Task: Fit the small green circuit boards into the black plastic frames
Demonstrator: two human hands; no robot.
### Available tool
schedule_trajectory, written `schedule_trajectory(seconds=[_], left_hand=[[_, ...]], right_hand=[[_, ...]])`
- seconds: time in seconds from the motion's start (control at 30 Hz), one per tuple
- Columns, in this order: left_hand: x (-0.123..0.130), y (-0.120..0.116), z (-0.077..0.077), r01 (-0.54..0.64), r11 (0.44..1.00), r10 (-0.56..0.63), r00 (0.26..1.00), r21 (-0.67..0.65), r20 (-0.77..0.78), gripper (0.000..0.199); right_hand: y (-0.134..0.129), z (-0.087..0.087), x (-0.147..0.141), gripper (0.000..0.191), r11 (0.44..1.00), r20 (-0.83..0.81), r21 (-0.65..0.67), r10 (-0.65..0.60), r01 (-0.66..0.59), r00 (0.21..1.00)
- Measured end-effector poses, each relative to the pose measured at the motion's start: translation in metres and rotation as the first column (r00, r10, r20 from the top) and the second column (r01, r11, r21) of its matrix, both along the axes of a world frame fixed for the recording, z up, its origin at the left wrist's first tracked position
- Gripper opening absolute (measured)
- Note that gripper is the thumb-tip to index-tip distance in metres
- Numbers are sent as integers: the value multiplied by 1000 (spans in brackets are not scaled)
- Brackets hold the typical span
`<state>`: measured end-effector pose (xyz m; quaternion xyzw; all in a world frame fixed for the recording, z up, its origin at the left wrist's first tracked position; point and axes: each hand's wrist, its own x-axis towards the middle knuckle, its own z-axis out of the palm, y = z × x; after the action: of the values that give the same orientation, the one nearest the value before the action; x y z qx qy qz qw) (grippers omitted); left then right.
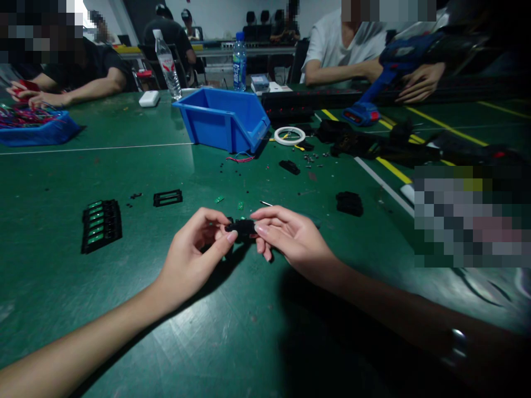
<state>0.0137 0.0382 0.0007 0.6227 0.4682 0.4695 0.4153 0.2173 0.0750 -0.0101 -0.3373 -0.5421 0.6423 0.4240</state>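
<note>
Between my two hands is a small black plastic part (243, 227), held just above the green table (232, 342). My left hand (199, 246) pinches its left end with thumb and fingers. At its right end, my right hand (290, 235) grips it the same way, its lower fingers curled underneath. Small green circuit boards (240, 205) lie just beyond my fingers, near a thin metal rod (266, 203). To the left are a black rectangular frame (167, 197) and a row of joined black housings (102, 225) with green boards in them. Another black block (349, 203) lies to the right.
A blue open-front bin (213, 124) stands ahead, with a white tape ring (289, 136) and scattered screws (311, 160) right of it. Two bottles stand behind the bin. Across the table, one person is beside a blue cordless drill (385, 77); another sits near a wire-filled blue tray (37, 130).
</note>
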Motion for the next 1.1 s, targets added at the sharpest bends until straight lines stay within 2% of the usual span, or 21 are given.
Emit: schedule_trajectory(seconds=[0.23,0.33,0.53,0.87,1.1], left_hand=[[-1,5,1,60,988,-43,992,-139,118,20],[-4,6,0,113,982,-84,979,-154,184,20],[-6,7,-1,135,973,-81,960,-188,267,17],[-5,8,-2,113,979,-68,965,-170,252,14],[-5,8,-1,109,975,-64,972,-194,227,18]], right_hand=[[0,-3,1,25,1000,4,15,-3,3,1000],[1,-4,2,26,1000,11,18,6,-7,1000],[1,-2,1,28,1000,5,-11,13,-13,1000],[1,-2,2,21,999,-28,14,32,-32,999],[3,-4,4,22,999,-30,-20,39,-39,999]])
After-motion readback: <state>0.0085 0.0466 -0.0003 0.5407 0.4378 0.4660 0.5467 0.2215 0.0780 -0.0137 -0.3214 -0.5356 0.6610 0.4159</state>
